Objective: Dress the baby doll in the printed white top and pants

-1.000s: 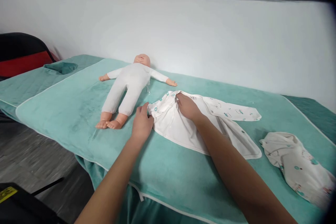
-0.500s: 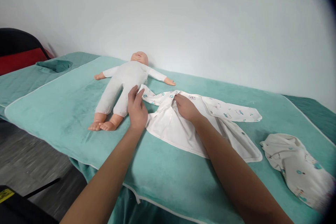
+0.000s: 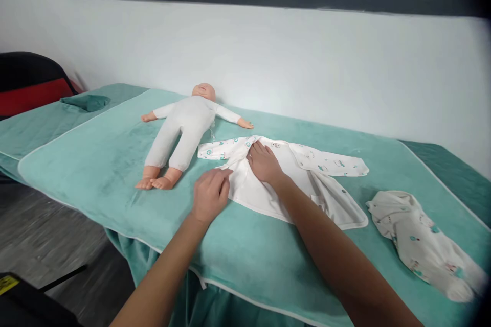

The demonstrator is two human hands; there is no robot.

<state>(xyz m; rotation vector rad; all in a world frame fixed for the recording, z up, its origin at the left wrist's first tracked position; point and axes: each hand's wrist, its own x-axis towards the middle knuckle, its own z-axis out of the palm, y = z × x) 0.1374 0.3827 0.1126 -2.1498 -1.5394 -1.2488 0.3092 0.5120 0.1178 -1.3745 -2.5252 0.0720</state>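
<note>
A white baby shirt (image 3: 291, 179) with small printed figures lies spread open on the teal towel (image 3: 115, 153), both sleeves stretched out. My right hand (image 3: 263, 162) lies flat on its middle near the collar, fingers stretched. My left hand (image 3: 210, 194) pinches the shirt's left front edge just below the left sleeve. A baby doll (image 3: 180, 130) in a white bodysuit lies on its back to the left of the shirt, arms out, not touched by either hand.
A crumpled pair of printed baby trousers (image 3: 418, 237) lies at the right on the towel. The bed's near edge runs under my forearms. A black and red chair (image 3: 26, 87) stands at the far left. A white wall backs the bed.
The shirt's left sleeve now lies flat, pointing left. My left hand has come back from near the doll's legs to the shirt's front edge. My right hand stayed on the shirt.
</note>
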